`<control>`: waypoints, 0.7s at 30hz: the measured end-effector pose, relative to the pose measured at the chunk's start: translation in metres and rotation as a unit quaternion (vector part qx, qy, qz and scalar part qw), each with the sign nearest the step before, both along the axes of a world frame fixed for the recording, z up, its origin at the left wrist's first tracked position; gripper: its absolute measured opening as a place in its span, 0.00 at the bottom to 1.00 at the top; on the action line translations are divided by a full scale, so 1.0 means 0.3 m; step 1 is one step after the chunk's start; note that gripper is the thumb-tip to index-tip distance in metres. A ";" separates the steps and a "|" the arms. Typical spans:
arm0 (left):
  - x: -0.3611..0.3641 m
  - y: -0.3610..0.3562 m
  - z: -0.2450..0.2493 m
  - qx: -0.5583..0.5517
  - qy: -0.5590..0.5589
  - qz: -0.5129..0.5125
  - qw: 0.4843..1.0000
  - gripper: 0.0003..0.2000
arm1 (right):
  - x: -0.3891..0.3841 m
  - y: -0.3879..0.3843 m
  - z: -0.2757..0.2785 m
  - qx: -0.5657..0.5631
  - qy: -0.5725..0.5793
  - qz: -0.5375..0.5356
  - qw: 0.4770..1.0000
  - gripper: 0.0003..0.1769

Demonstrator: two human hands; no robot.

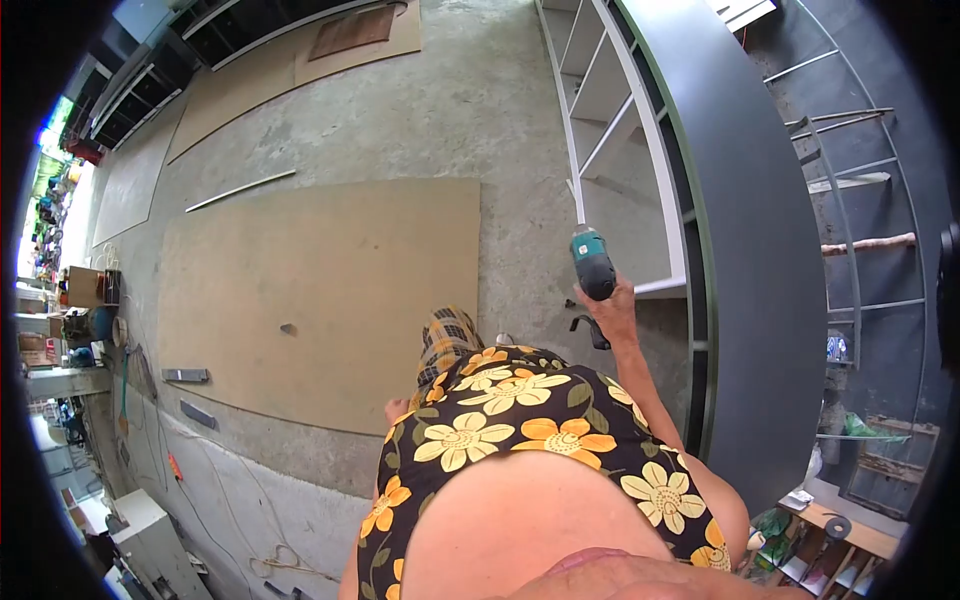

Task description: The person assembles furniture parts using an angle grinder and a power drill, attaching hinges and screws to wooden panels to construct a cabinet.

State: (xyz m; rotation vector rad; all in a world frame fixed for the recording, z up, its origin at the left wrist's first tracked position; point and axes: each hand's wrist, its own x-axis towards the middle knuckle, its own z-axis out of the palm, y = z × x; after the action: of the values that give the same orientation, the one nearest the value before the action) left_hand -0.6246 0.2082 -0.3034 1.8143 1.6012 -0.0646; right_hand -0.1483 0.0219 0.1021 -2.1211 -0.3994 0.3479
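Note:
My right hand is wrapped round a teal and black cordless drill, which points away from me. The drill's nose overlaps the lower end of a white frame edge of the cabinet lying to my right. My left hand barely shows beside the flowered shirt; its fingers are mostly hidden and I cannot tell what they do. A black curved piece hangs just below the drill, close to my right wrist.
The long cabinet with a grey panel runs along my right. A brown board lies on the concrete floor at left, with a thin strip beyond it. Short grey pieces and cables lie lower left. A metal ladder-like frame stands far right.

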 end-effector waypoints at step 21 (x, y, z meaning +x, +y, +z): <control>2.188 1.697 1.031 -0.296 -0.488 0.070 0.818 0.12 | 0.958 1.300 -0.066 0.061 -0.009 -0.006 0.998 0.16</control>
State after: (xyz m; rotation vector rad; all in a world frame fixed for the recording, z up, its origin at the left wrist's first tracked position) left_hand 0.0317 0.7174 0.0059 0.9414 0.8068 0.3504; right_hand 0.1390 0.4118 0.0821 -2.0080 -0.4076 0.2905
